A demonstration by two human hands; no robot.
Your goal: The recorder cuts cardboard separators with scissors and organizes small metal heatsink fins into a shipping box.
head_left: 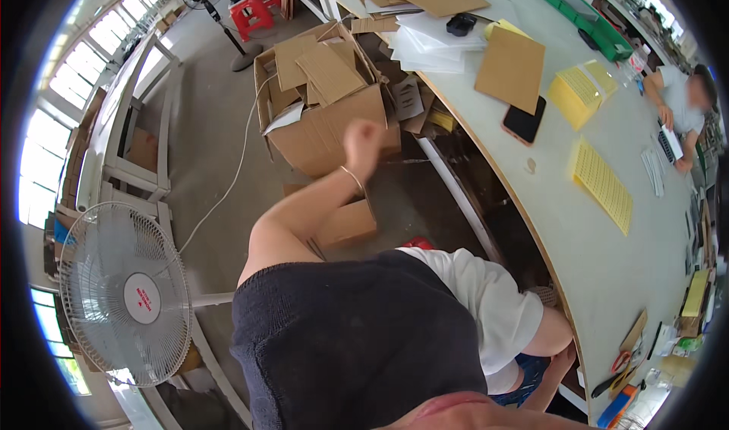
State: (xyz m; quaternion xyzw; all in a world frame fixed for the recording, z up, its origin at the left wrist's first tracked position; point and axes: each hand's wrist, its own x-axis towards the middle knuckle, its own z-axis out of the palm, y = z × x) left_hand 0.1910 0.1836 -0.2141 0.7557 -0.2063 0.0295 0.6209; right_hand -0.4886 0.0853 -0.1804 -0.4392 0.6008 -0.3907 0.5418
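Note:
My left hand [363, 148] is lifted over the floor, in front of a large open cardboard box [330, 126]. A thin bracelet circles its wrist. The hand is somewhat blurred, its fingers look curled in, and nothing shows in them. Inside the box stand flat pieces of brown cardboard [330, 73]. Low on the right, beside bare skin below white cloth and close to the table's edge, is what looks like my right hand [560, 360]. Its fingers are mostly hidden, so I cannot make out whether it holds anything.
A pale table [607, 270] curves down the right, bearing a black phone [524, 120], yellow printed sheets [602, 185], a brown card [510, 66], and scissors [623, 360]. Across it a person [680, 100] handles a white piece. A fan [125, 293] stands left; a cable crosses the floor.

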